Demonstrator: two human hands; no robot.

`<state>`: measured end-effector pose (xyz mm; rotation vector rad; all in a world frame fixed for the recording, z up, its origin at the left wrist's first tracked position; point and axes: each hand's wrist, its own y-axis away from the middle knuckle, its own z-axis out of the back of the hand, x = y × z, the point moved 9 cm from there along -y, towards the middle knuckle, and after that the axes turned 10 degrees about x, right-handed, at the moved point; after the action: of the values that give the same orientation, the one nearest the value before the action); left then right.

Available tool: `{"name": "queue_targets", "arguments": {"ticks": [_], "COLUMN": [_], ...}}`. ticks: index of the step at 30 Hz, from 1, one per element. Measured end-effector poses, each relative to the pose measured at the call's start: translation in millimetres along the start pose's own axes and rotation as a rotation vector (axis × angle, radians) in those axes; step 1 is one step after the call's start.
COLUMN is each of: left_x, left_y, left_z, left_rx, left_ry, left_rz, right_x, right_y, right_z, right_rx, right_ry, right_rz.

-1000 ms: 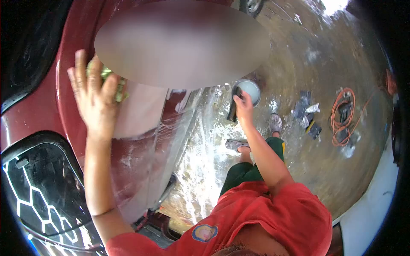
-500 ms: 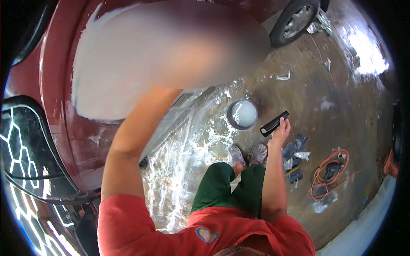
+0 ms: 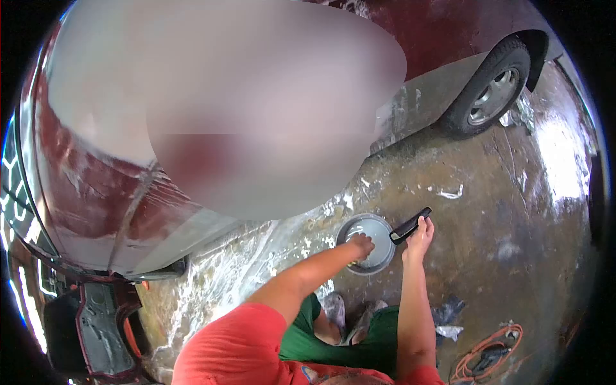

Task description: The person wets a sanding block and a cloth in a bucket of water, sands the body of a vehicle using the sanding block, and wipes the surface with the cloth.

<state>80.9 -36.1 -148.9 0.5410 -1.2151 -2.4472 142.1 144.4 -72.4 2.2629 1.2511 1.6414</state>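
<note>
My left hand [image 3: 362, 247] is over a round bucket [image 3: 342, 226] of cloudy whitish water on the wet floor. Its fingers are curled downward at the water, and whatever they hold is hidden; a small yellowish bit shows beneath them. To the right of the bucket, my right hand [image 3: 419, 240] grips a long black oblong block [image 3: 410, 226] with a pale patch at its near end. That block is tilted and its near end is close to the bucket's rim.
A dark red car [image 3: 443, 32] with whitish filler-like patches stands ahead and left, partly blurred. Its wheel [image 3: 491, 93] is at upper right. White splashes cover the floor [image 3: 244, 276]. An orange cord [image 3: 494, 350] and dark scraps [image 3: 448, 311] lie at lower right.
My left hand has come down from the car's pale side panel to the bucket. My right hand still holds the black block. The view has shifted, with the car and wheel now lower.
</note>
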Motion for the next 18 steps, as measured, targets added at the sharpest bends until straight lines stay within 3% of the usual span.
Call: {"name": "queue_targets", "arguments": {"ticks": [2,4,6,7,8,9,11,14,15,16,18], "left_x": [18.8,18.7,24.8,35.5,24.2,26.2,6.6,25.2,15.0,7.2,-3.3], "left_y": [-34.1,-35.3,-65.4,-108.0,-106.7,-100.1,-43.9,29.9,89.0,155.1,275.5], "left_z": [-27.8,-33.2,-70.5,-108.3,-110.3,-108.7,-56.7,25.7,79.9,133.1,224.3], "left_rx": [0.071,0.036,-0.078,-0.050,0.032,0.022,0.115,-0.292,-0.408,-0.654,-0.888], "left_ry": [0.027,0.105,0.176,0.131,0.120,0.259,0.276,0.165,0.035,-0.150,-0.423], "left_rz": [0.093,0.188,0.183,0.162,0.041,0.046,0.051,-0.056,-0.111,-0.139,-0.025], "right_x": [-26.0,-13.8,2.4,12.6,20.8,25.2,29.0,17.6,14.6,11.0,9.0], "right_y": [-37.8,-46.1,-64.0,-70.8,-75.6,-75.6,-83.2,-110.8,-116.5,-121.4,-124.7], "right_z": [6.2,-17.4,-35.4,-39.4,-44.2,-50.2,-56.3,-55.2,-54.3,-53.6,-55.8], "right_rx": [0.032,0.131,0.196,0.207,0.218,0.230,0.241,0.228,0.206,0.182,0.193], "right_ry": [0.079,0.142,0.146,0.175,0.203,0.230,0.232,0.254,0.252,0.250,0.265], "right_rz": [0.071,0.009,0.076,0.152,0.221,0.280,0.266,0.313,0.300,0.284,0.252]}}
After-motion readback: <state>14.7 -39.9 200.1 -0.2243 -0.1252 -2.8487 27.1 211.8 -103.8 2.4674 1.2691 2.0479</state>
